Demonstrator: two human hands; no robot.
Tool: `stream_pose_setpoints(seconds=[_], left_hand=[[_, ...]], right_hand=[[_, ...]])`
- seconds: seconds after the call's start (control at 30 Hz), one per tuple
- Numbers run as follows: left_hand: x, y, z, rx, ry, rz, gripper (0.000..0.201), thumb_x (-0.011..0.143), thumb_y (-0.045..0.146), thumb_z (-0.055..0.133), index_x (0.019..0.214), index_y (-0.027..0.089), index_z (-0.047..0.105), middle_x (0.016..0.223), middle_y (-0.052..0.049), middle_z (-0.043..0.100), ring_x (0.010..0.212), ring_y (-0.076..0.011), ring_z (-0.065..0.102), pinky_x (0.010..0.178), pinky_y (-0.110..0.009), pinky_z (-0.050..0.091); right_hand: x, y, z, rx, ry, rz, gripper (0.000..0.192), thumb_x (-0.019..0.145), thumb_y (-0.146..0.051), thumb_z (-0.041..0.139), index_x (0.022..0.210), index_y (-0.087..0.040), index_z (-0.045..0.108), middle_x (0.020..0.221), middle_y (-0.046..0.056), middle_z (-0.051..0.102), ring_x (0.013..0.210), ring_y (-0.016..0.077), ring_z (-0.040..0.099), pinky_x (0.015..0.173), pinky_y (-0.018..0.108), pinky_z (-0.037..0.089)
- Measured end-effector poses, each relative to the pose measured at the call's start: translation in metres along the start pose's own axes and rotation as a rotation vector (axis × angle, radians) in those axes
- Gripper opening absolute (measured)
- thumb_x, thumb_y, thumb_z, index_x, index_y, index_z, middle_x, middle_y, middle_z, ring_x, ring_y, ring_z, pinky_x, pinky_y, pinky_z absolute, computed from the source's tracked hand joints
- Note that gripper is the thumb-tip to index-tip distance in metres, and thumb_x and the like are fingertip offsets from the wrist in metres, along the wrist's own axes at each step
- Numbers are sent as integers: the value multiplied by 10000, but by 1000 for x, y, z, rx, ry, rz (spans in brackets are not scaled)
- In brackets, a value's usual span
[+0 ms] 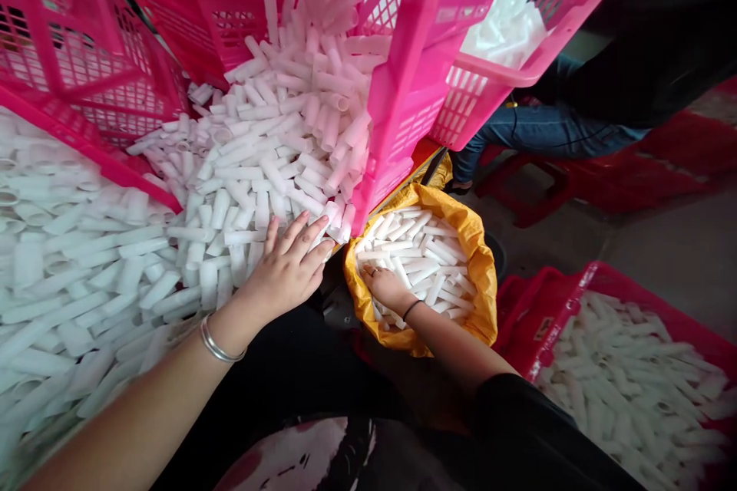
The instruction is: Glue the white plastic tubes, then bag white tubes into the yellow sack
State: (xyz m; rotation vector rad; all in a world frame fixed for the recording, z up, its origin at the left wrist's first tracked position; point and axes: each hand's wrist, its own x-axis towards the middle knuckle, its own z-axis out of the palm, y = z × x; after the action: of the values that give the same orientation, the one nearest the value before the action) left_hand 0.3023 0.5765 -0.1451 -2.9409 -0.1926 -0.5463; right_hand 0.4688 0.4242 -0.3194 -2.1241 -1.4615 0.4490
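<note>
My left hand (292,265) lies palm down with its fingers spread, its tips touching short white plastic tubes (247,169) at the edge of a large pile. A silver bangle (219,341) circles that wrist. My right hand (388,288) reaches down into a yellow sack (482,261) that stands upright with its mouth folded wide. White tubes (426,257), narrower-looking, fill the sack. The fingers of my right hand curl in among these tubes at the sack's left side, and what they grip, if anything, is hidden. A thin dark band (411,310) is on that wrist.
Pink plastic crates (397,92) stand tipped around the pile, one leaning toward the sack. Behind, a lighter pink basket (489,69) holds white pieces. A red crate (546,330) of tubes stands at lower right. Another person in jeans (553,132) sits at upper right.
</note>
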Motion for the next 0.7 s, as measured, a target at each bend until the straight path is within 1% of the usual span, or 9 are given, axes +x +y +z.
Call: stream_pose_setpoints(seconds=[0.1, 0.17, 0.23, 0.27, 0.37, 0.43, 0.5, 0.63, 0.7], left_hand=[[-10, -7, -16, -52, 74, -101, 282, 884, 170, 574, 1164, 170, 609, 1443, -171, 521, 1394, -374, 415, 1165, -620, 261], [-21, -11, -25, -91, 149, -180, 306, 872, 164, 583, 1178, 166, 575, 1448, -185, 488, 1407, -376, 389, 1153, -593, 309], [-33, -13, -31, -124, 220, -255, 338, 863, 163, 590, 1198, 169, 545, 1459, -188, 449, 1418, -373, 366, 1148, -569, 339], [-40, -11, -33, -136, 243, -287, 346, 863, 166, 591, 1205, 173, 534, 1462, -184, 434, 1420, -368, 360, 1148, -557, 349], [-54, -3, -36, -134, 257, -337, 358, 868, 189, 591, 1219, 174, 519, 1466, -181, 411, 1421, -367, 347, 1146, -546, 360], [-56, 2, -34, -109, 245, -359, 359, 871, 215, 595, 1218, 158, 524, 1437, -193, 438, 1383, -371, 391, 1126, -543, 382], [-50, 6, -27, -83, 240, -408, 328, 883, 235, 581, 1195, 143, 538, 1315, -192, 543, 1263, -349, 512, 1062, -517, 444], [-16, 11, -5, -99, 62, -529, 357, 896, 311, 594, 1185, 110, 532, 1022, -153, 679, 974, -314, 655, 882, -456, 530], [3, 16, 5, -118, -66, -582, 377, 883, 332, 616, 1170, 103, 527, 989, -159, 691, 950, -331, 665, 837, -452, 531]], right_hand=[[-15, -11, -44, -20, -23, 39, 255, 834, -37, 492, 958, -136, 691, 939, 82, 723, 783, 162, 657, 760, 274, 520], [-22, -34, -85, 24, -55, 19, 253, 823, -43, 490, 948, -143, 686, 869, 58, 719, 732, 153, 662, 701, 260, 529], [-17, -70, -128, 223, -165, -176, 233, 832, -65, 518, 951, -176, 684, 878, 28, 720, 779, 141, 675, 727, 242, 538], [-11, -91, -148, 310, -141, -304, 214, 867, -97, 518, 978, -184, 679, 915, 31, 719, 811, 140, 679, 751, 247, 546], [21, -154, -188, 281, 289, -482, 370, 935, -136, 461, 1282, -200, 571, 1252, 97, 629, 1119, 198, 621, 969, 369, 514], [38, -181, -196, 149, 441, -512, 511, 931, -114, 426, 1435, -201, 430, 1468, 123, 451, 1336, 240, 475, 1098, 457, 422], [45, -189, -192, 45, 457, -496, 537, 910, -74, 390, 1438, -169, 418, 1492, 138, 410, 1374, 251, 436, 1118, 457, 409], [40, -167, -164, -206, 237, -319, 409, 859, 0, 371, 1174, -123, 602, 1219, 155, 617, 1071, 241, 654, 916, 351, 546], [39, -153, -149, -416, 99, -218, 347, 873, -12, 392, 1119, -130, 605, 1256, 180, 602, 894, 219, 702, 775, 324, 572]])
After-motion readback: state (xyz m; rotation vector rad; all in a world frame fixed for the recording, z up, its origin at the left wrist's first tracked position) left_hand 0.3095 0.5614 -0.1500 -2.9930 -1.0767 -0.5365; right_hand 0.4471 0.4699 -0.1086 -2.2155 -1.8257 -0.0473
